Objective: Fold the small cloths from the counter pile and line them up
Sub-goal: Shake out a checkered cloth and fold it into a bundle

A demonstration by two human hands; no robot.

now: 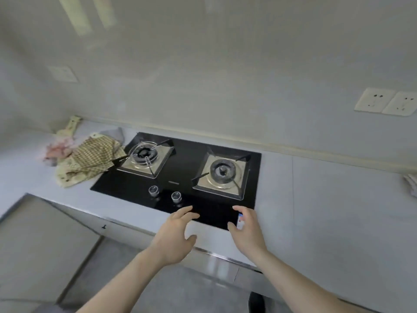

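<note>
- Counter (316,199): pale grey, uniform.
- Hob (180,177): glossy black glass; two burner trays in silver metal; two silver knobs (164,193).
- Cloth pile (85,157): top cloth (94,155) checked olive-brown on cream; cloth beneath (65,177) cream with small dark spots; one cloth (57,150) white with pink blotches; one cloth (114,133) plain grey.
- Wall (225,75): off-white, glossy.
- Sockets (385,102): cream.
- Small item (240,220) at the right hand (247,231): white with blue and red marks.
- Floor (158,279): grey.
</note>
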